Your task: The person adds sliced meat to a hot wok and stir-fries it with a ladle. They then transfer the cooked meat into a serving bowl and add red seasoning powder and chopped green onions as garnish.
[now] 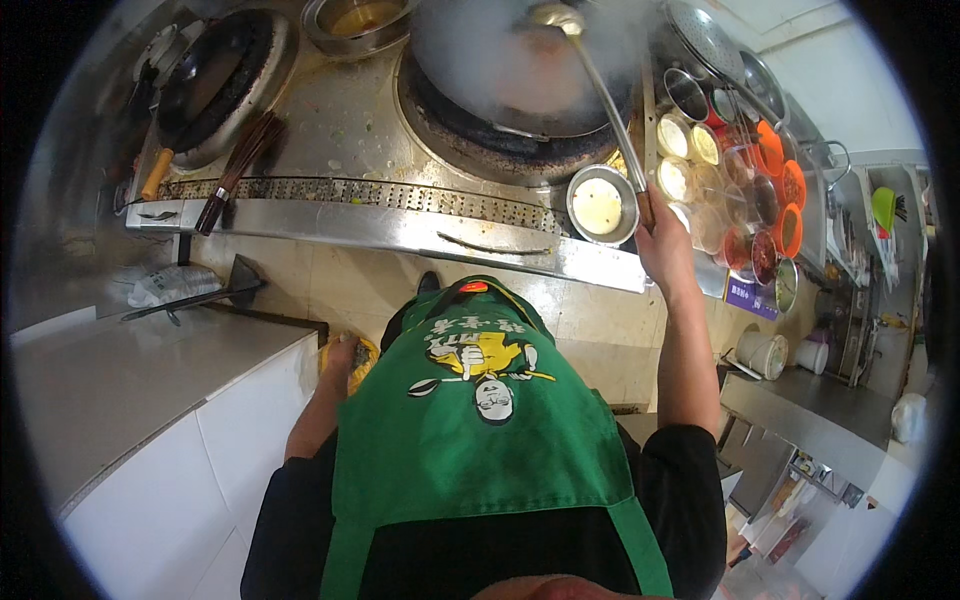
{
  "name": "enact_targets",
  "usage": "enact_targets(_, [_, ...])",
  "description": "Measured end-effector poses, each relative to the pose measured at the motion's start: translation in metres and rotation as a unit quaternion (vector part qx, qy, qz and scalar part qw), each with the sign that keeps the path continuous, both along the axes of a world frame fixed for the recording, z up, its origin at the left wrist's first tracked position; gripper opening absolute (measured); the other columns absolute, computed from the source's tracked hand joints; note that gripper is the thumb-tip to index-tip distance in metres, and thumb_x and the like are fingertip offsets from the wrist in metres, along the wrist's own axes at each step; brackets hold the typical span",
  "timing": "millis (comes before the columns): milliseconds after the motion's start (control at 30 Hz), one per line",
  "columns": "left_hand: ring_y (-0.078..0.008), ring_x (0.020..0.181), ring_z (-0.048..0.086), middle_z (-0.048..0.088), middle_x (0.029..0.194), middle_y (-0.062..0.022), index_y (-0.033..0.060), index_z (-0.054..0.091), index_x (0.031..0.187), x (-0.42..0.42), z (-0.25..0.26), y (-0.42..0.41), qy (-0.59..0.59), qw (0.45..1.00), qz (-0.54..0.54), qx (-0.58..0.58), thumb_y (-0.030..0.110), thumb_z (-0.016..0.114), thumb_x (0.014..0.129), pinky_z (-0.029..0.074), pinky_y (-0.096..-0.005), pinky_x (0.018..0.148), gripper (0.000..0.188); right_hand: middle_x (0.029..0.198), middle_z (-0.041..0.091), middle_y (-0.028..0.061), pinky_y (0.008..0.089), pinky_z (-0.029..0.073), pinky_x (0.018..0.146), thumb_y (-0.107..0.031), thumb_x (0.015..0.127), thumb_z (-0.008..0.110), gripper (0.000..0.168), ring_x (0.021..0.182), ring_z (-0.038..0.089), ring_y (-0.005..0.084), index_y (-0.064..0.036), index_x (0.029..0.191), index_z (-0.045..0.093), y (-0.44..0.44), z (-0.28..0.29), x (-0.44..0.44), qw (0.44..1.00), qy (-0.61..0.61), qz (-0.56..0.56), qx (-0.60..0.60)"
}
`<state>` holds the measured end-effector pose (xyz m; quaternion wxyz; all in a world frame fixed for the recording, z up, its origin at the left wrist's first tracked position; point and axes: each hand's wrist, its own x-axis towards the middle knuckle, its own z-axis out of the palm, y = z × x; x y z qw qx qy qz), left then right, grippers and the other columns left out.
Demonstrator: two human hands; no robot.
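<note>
My right hand [666,244] grips the wooden handle end of a long metal ladle [611,105]. The ladle's bowl is over a large steaming wok [525,97] on the stove. Just left of that hand, a round metal pot [602,204] holds pale yellow liquid. Down at my left side, my left hand [345,351] is at a yellow bag or bin liner [365,367]; its fingers are partly hidden, and whether it holds anything is unclear. A green apron [465,450] covers my front.
A second wok [217,82] and a bamboo wok brush [238,169] lie on the steel stove [337,142] at left. A metal pot [360,22] stands behind. Seasoning containers [790,185] crowd the right side. A grey counter [172,367] borders my left; white buckets [763,352] stand at right.
</note>
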<state>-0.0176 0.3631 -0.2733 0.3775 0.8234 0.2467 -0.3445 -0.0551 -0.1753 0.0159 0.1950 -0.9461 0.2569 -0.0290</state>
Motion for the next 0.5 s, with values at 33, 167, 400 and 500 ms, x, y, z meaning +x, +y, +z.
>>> enact_targets(33, [-0.024, 0.078, 0.062, 0.061, 0.096, -0.0144, -0.0044, 0.052, 0.112, 0.003, -0.008, 0.001, 0.003, 0.999, 0.028, -0.037, 0.015, 0.063, 0.075, 0.05, -0.0348, 0.069, 0.043, 0.102, 0.06, 0.0237, 0.0429, 0.047, 0.076, -0.006, 0.08, 0.052, 0.051, 0.09, 0.059, 0.0379, -0.008, 0.13, 0.043, -0.004, -0.005, 0.001, 1.0, 0.001, 0.009, -0.002])
enact_targets(167, [-0.0243, 0.078, 0.062, 0.061, 0.097, -0.0132, -0.0047, 0.049, 0.116, 0.011, -0.038, 0.008, 0.011, 0.973, 0.144, -0.182, 0.014, 0.062, 0.075, 0.051, -0.0341, 0.068, 0.046, 0.103, 0.059, 0.0248, 0.0447, 0.046, 0.079, -0.005, 0.079, 0.048, 0.05, 0.095, 0.058, 0.0379, -0.01, 0.129, 0.044, -0.016, 0.013, -0.002, 0.986, 0.146, 0.045, -0.062])
enact_targets(400, [-0.0227, 0.077, 0.061, 0.061, 0.095, -0.0117, -0.004, 0.05, 0.114, 0.011, 0.026, -0.02, -0.014, 0.992, 0.115, -0.05, 0.013, 0.061, 0.078, 0.051, -0.0342, 0.065, 0.041, 0.089, 0.062, 0.0228, 0.0471, 0.047, 0.073, -0.003, 0.073, 0.054, 0.054, 0.083, 0.06, 0.0387, -0.01, 0.126, 0.046, -0.034, 0.082, -0.042, 0.979, 0.144, 0.065, -0.125])
enact_targets(500, [-0.0222, 0.076, 0.062, 0.062, 0.093, -0.0119, -0.0043, 0.051, 0.112, -0.009, -0.007, 0.009, 0.001, 0.999, 0.036, 0.013, 0.017, 0.062, 0.078, 0.051, -0.034, 0.065, 0.042, 0.091, 0.061, 0.0237, 0.0468, 0.047, 0.073, -0.009, 0.078, 0.052, 0.046, 0.084, 0.06, 0.0394, -0.009, 0.124, 0.047, -0.03, 0.066, -0.022, 0.981, 0.146, 0.095, -0.089])
